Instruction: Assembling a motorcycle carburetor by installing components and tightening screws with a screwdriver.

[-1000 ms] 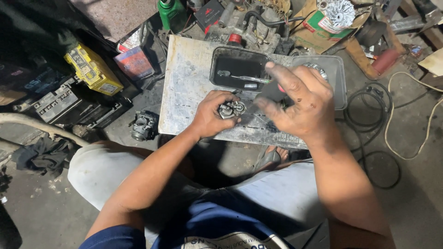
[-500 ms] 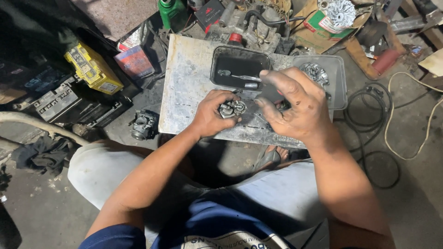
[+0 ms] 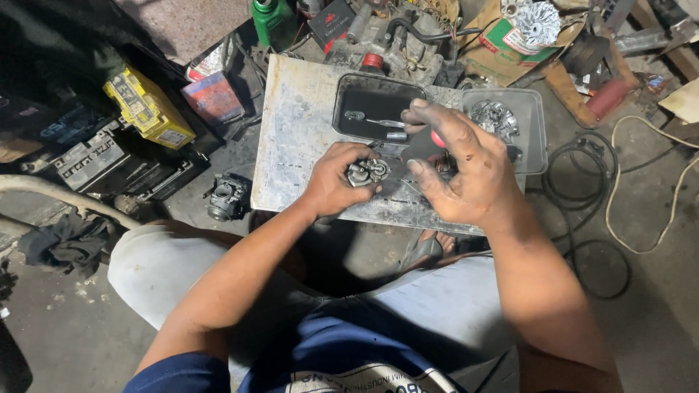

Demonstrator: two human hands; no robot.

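On a dirty grey board [image 3: 298, 131] on the floor, the left hand [image 3: 336, 182] grips a small metal engine part [image 3: 368, 172] tight; the right hand [image 3: 466, 171] holds a red-handled tool [image 3: 437, 138], best kept steady

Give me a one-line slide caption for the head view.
Left hand grips a small metal part over a board; right hand holds a red-handled tool.
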